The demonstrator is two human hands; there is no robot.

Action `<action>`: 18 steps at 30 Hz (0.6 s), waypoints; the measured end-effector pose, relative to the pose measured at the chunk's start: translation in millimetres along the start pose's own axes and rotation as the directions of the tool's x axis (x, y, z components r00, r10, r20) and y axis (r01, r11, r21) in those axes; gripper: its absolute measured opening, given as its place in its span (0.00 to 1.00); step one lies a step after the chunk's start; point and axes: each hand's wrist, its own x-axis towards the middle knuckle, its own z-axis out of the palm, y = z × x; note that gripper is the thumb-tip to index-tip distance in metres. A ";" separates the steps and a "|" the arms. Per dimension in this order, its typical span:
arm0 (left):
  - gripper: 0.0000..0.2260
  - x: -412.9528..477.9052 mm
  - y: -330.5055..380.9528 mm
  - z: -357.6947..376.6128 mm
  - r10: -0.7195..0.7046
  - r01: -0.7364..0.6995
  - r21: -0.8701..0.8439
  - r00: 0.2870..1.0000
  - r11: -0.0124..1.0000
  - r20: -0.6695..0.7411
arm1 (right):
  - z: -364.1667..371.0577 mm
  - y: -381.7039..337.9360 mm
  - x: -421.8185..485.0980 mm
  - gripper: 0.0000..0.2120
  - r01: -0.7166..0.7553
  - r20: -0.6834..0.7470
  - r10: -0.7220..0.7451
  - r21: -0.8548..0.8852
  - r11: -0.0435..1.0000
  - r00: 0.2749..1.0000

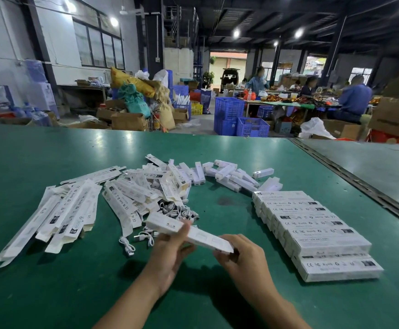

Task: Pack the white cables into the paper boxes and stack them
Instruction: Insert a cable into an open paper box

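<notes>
While left hand (167, 254) grips box (202, 236), stack (317, 231) reads RoHS

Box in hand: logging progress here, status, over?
Left hand and right hand grip one box, held above table. Cables loose at centre. Nothing between box and stack.

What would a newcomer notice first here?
The left hand and right hand grip one long white box at bottom centre, above the green table. To their right runs a neat stack of packed boxes; behind and to the left sprawls a jumble of flat boxes and white cables.
</notes>
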 end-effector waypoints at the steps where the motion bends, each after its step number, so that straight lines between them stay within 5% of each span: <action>1: 0.23 -1.6 -5.8 5.5 0.002 -0.002 0.022 1.000 1.000 -0.010 | 2.5 -1.1 -0.7 0.08 -0.011 0.029 0.011 0.002 1.000 1.000; 6: 0.20 -2.9 -7.2 11.8 0.011 -0.010 -0.022 0.999 1.000 0.039 | 8.9 2.1 0.4 0.16 -0.099 0.169 0.089 0.057 0.993 0.982; 9: 0.16 4.6 -3.1 1.5 0.075 -0.075 0.010 0.994 0.997 -0.078 | 16.6 14.3 8.8 0.29 -0.099 0.268 0.125 -0.108 0.989 0.955; 12: 0.16 16.4 -0.6 -7.8 0.128 -0.132 -0.008 0.976 0.991 -0.175 | 27.6 26.4 26.9 0.27 -0.085 0.281 0.148 -0.225 0.971 0.948; 18: 0.16 32.5 -2.8 -11.2 0.109 -0.143 -0.146 0.970 0.979 -0.218 | 46.2 46.9 99.4 0.24 -0.342 0.194 0.332 0.023 0.939 0.923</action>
